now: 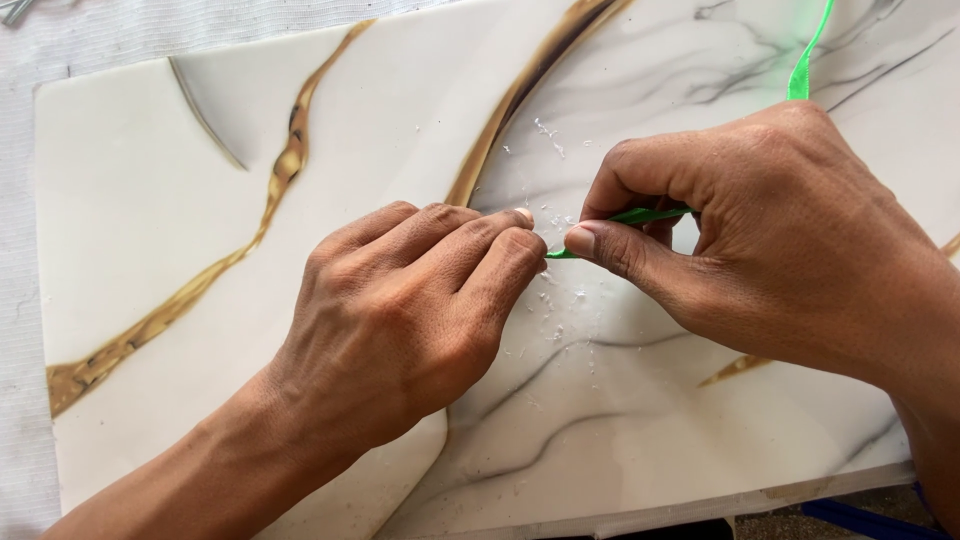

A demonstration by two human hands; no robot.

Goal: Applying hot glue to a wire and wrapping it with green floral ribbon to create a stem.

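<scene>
One narrow bright-green ribbon (640,215) was in hand, and two hands worked it over the middle of the surface (140,200), a white marble-patterned slab with gold and grey veins. The ribbon's free end pointed toward the left hand (400,320); its long axis ran from that tip, rising gently rightward through the right hand (790,240), then climbed steeply off the far right edge of the surface, where a second visible stretch showed above the knuckles.

The right hand's fingers were clenched on the ribbon: the thumb (600,245) pressed it against the curled forefinger, with only a short tip protruding to the left. The left hand's fingers (515,245) were curled in, their tips meeting the ribbon's tip. Whether they actually gripped it or merely touched it could not be told, as the contact lay hidden under the fingertips. Both hands stood level with one another, almost touching; the right hand carried the ribbon, the left lay just beside its end.

Many small white flecks (560,300) lay scattered on the surface beneath and beyond the meeting point of the hands, too fine to count. One white woven cloth (20,300) lay under the slab, showing along its left and far edges. One dark blue object (860,520) showed below the near right corner; its kind could not be determined.
</scene>
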